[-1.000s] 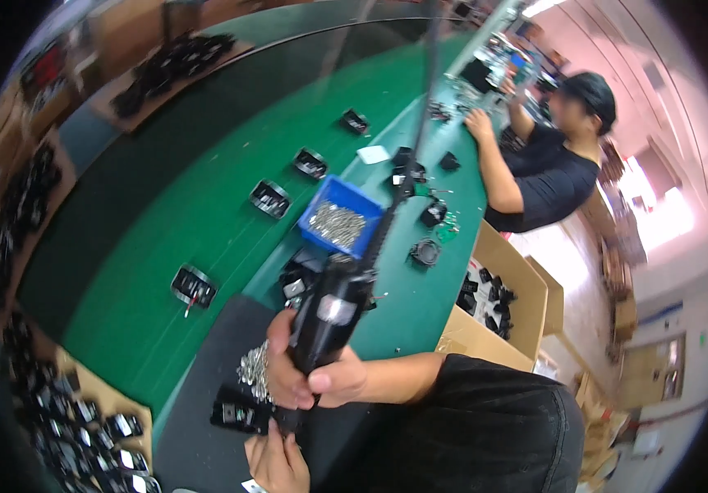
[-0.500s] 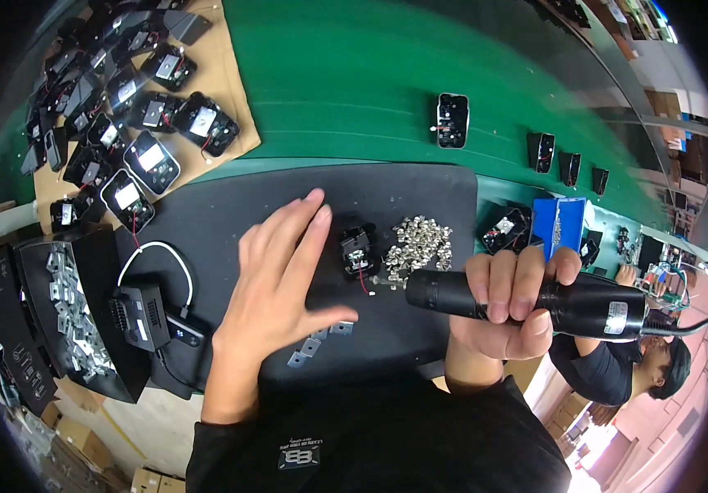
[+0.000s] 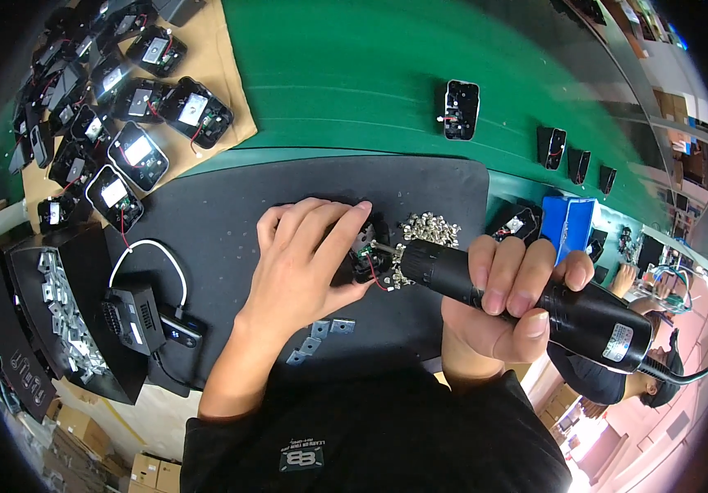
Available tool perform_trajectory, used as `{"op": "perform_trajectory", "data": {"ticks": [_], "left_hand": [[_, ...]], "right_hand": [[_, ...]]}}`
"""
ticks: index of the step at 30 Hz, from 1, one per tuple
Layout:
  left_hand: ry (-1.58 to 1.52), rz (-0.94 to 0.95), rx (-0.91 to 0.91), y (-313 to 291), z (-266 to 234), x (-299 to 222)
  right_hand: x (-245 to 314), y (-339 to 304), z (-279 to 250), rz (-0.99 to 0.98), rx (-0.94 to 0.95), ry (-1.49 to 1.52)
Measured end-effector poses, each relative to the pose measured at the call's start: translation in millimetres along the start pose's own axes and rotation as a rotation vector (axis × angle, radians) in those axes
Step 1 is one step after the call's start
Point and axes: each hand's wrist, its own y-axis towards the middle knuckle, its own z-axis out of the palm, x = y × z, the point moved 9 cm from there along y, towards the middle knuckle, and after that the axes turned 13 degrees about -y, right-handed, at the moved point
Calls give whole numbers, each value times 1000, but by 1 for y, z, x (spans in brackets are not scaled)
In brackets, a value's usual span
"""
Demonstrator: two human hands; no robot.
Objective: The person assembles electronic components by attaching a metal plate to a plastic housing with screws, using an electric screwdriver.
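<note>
Having shifted right, the left hand (image 3: 299, 256) clasps the black housing (image 3: 379, 259), seemingly steadying it for the screwdriver (image 3: 440, 266) gripped in the right hand (image 3: 508, 297).

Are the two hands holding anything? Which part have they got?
The right hand holds the driver around its thick body. The left hand holds the black case at its left side.

Black shirt (image 3: 420, 435), pale-printed patch (image 3: 301, 458)

Head view: fisheye, facing down, close over hands (image 3: 292, 267), mat (image 3: 222, 205).
</note>
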Motion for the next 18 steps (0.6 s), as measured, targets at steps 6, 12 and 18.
{"op": "perform_trajectory", "data": {"ticks": [6,12,18], "left_hand": [[50,48,-30,-1,1,-1],[61,74,-33,3,1,-3],[177,42,-62,9,1,-8]], "right_hand": [[-6,1,-1,39,48,-22],[-8,1,4,7,102,-52],[-19,3,7,24,104,59]]}}
